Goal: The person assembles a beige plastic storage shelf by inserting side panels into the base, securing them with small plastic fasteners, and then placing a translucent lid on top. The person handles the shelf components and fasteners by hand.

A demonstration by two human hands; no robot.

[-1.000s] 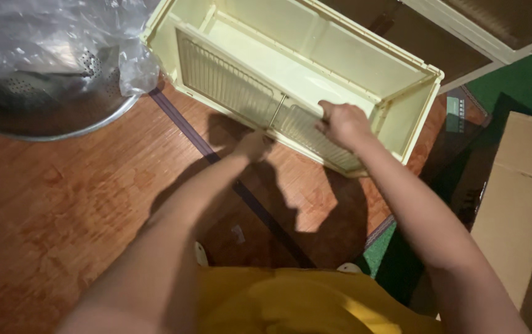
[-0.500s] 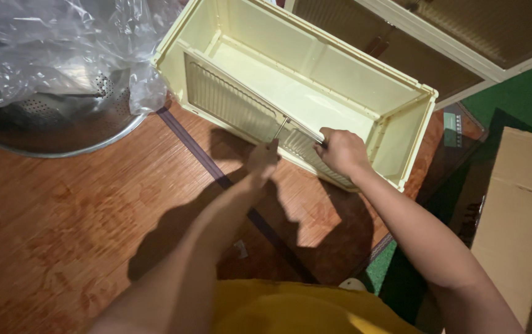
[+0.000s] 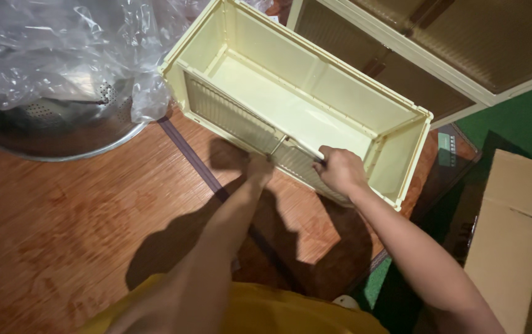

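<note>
Since a second ago the pale yellow crate (image 3: 315, 93) sits higher toward 12 o'clock, and its ribbed front panel (image 3: 241, 120) stands closer to the frame. The right hand (image 3: 340, 170) is clenched on the panel's top edge; the left hand (image 3: 258, 166) pinches the metal latch (image 3: 278, 145) at the panel's middle. One crate, one steel colander (image 3: 49, 124) under one plastic bag (image 3: 62, 49) at 10 o'clock, one cardboard box (image 3: 513, 235) at 4 o'clock. All rest on a wood floor (image 3: 62, 216) beside green carpet (image 3: 519, 117).

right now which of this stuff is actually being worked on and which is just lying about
In hand:
- yellow crate
- its ribbed front panel
- left hand, at the panel's middle handle
- right hand, gripping the panel's top edge

Lying about:
- metal colander
- plastic bag
- cardboard box
- cabinet
</note>
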